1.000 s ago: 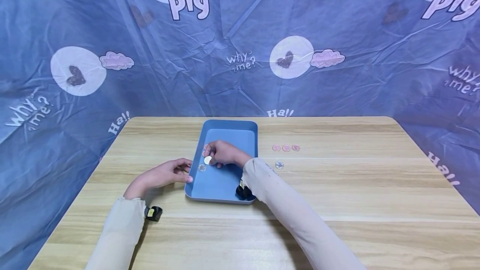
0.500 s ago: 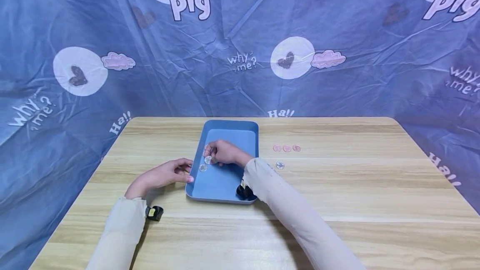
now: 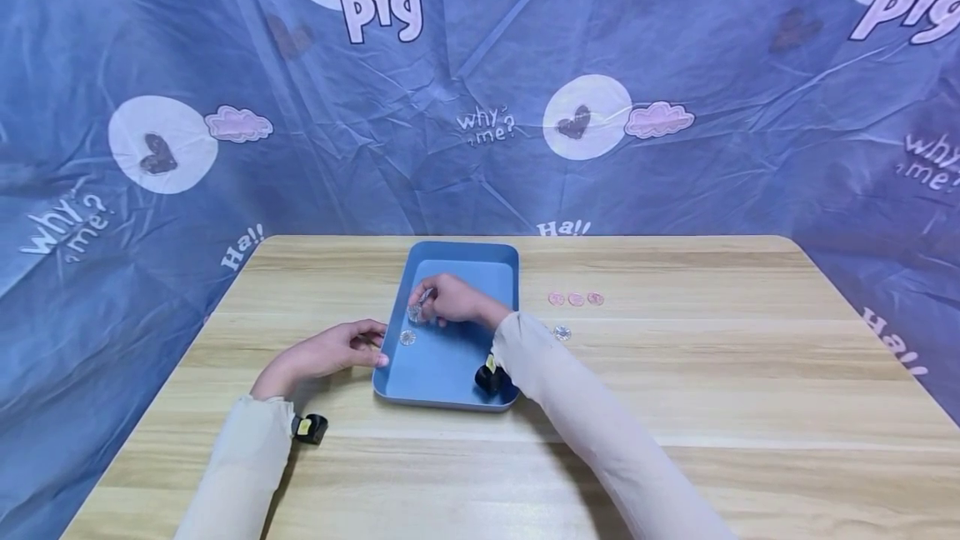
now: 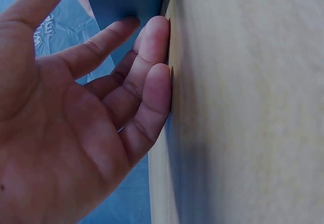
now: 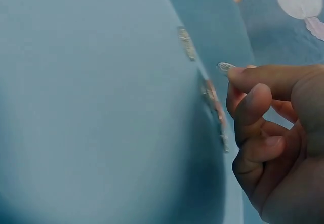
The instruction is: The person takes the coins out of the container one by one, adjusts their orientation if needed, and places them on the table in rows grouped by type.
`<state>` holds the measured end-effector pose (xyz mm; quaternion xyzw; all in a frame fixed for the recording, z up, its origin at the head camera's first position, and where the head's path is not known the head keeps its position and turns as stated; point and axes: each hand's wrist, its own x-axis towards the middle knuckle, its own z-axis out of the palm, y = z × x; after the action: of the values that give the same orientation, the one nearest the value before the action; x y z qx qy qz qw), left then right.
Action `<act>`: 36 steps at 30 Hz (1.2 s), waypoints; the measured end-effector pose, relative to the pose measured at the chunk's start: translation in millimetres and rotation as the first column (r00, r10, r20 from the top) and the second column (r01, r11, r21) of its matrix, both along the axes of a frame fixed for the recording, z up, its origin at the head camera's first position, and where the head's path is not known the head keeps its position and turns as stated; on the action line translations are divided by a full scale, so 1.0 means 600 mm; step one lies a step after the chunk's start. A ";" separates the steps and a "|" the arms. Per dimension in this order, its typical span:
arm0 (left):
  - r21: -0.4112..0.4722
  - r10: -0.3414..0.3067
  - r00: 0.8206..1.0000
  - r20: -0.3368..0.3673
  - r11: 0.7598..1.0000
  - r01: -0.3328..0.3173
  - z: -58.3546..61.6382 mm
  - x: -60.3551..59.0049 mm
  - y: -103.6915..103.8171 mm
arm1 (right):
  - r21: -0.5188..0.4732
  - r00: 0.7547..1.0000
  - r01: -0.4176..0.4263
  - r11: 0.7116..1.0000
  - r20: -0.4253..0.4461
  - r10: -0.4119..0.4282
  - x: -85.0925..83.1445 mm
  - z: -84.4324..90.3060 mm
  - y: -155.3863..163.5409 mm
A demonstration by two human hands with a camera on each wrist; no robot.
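My right hand (image 3: pixel 452 298) is over the left part of the blue tray (image 3: pixel 457 369), pinching a small silvery coin (image 5: pixel 225 68) between thumb and fingertip. The held coin is tilted, and its edge shows beyond the fingertips in the right wrist view. Under it, against the tray's left wall, lie another silvery coin (image 3: pixel 407 337) and a short row of coins (image 5: pixel 215 110), some reddish; the hand partly hides these in the head view. My left hand (image 3: pixel 330 348) rests beside the tray, its fingers (image 4: pixel 114 34) touching the outer left wall and the tabletop, thumb at the rim.
Right of the tray, three pink coins (image 3: pixel 576 299) lie in a row on the wooden table (image 3: pixel 675 390), with a silvery coin (image 3: pixel 562 332) nearer me beside my sleeve. A blue printed cloth (image 3: pixel 480 173) hangs behind the table.
The right hand has risen slightly and shifted a little away from me, and the pinched coin has come with it, farther from the nearest coin. The left hand stays at the tray.
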<state>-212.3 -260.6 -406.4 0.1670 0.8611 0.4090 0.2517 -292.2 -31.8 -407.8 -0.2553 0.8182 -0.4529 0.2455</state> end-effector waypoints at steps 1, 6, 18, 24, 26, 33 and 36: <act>-0.001 0.001 1.000 0.002 1.000 -0.001 0.000 0.000 0.000 | -0.009 1.000 0.006 1.000 0.004 -0.006 -0.001 0.004 0.002; -0.006 -0.001 1.000 -0.002 1.000 0.001 0.000 -0.001 0.000 | -0.028 0.999 0.030 0.999 0.027 -0.029 -0.006 0.027 0.019; -0.023 -0.009 1.000 -0.028 1.000 0.008 -0.001 -0.001 -0.005 | -0.143 0.988 0.112 0.983 0.126 -0.094 0.006 0.068 0.065; -0.006 -0.020 1.000 -0.024 1.000 0.020 -0.004 -0.003 -0.004 | -0.234 0.977 0.148 0.961 0.187 -0.105 0.017 0.081 0.095; 0.000 -0.021 1.000 -0.022 1.000 0.021 -0.004 -0.003 -0.004 | -0.250 0.974 0.162 0.955 0.198 -0.113 0.021 0.086 0.106; 0.005 -0.013 1.000 -0.009 1.000 0.013 -0.004 -0.002 -0.005 | -0.254 0.966 0.189 0.949 0.222 -0.133 0.028 0.091 0.154; 0.010 -0.015 1.000 -0.003 1.000 0.015 -0.004 -0.001 -0.006 | -0.241 0.965 0.187 0.952 0.227 -0.132 0.031 0.090 0.183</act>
<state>-213.0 -264.1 -408.7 0.1752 0.8582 0.4110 0.2527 -273.5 78.0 -353.9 -0.1691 0.7392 -0.5993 0.2565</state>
